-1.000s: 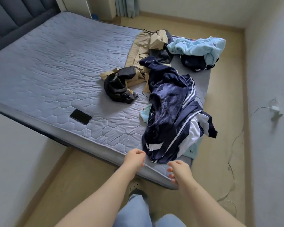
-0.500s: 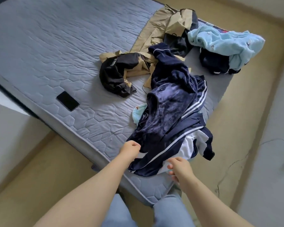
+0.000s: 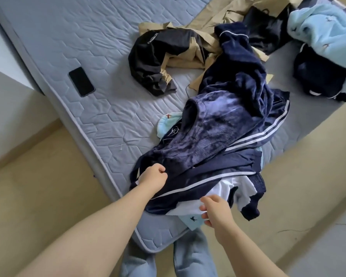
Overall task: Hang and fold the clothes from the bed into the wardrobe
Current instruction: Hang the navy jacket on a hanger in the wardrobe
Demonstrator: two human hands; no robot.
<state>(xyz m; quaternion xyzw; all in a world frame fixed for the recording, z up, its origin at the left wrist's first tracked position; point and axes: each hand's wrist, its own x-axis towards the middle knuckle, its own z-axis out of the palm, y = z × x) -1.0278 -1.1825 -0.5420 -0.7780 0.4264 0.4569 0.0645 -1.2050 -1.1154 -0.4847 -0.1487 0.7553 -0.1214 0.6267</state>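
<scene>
The left grip pinches the near edge of the navy velour garment sprawled just beyond it on the bed, probably to peel it off the pile. The right grip, loosely spread and empty, hovers at the white hem of the striped jacket.

Nothing legible; label on black garment blurred.

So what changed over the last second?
Both hands moved forward from the mattress edge onto the clothes. Left hand now grips the navy fleece garment at its near edge; right hand reaches the striped jacket, no clear grip. Phone and black garment unmoved.
</scene>
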